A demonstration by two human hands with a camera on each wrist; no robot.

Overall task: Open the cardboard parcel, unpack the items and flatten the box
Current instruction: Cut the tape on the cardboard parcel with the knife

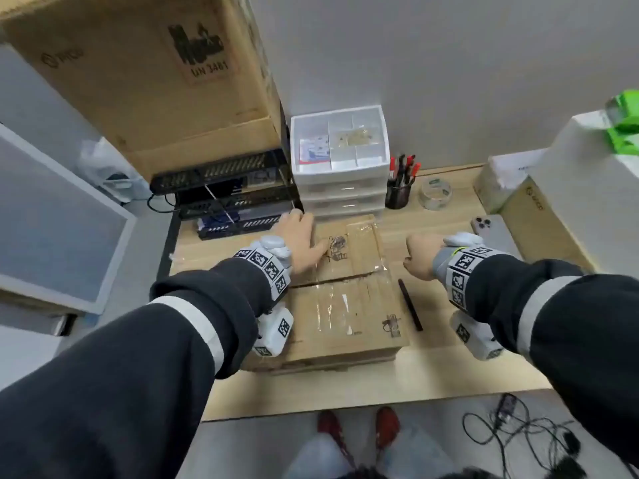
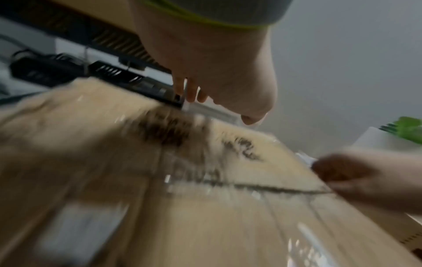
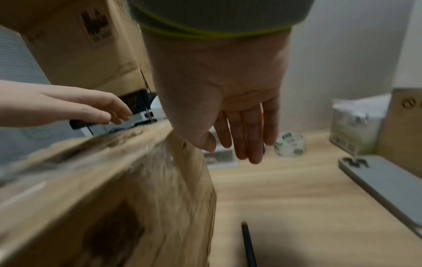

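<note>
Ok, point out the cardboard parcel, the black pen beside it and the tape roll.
cardboard parcel (image 1: 349,305): head view, near top flap, on the taped surface.
black pen (image 1: 410,305): head view, middle of its barrel.
tape roll (image 1: 435,192): head view, top of the clear ring.

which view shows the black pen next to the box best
The head view: the whole pen lies sharp on the desk, right of the box and apart from it. The right wrist view catches only its far end, cut off by the frame's bottom edge. The left wrist view does not show it.
</note>
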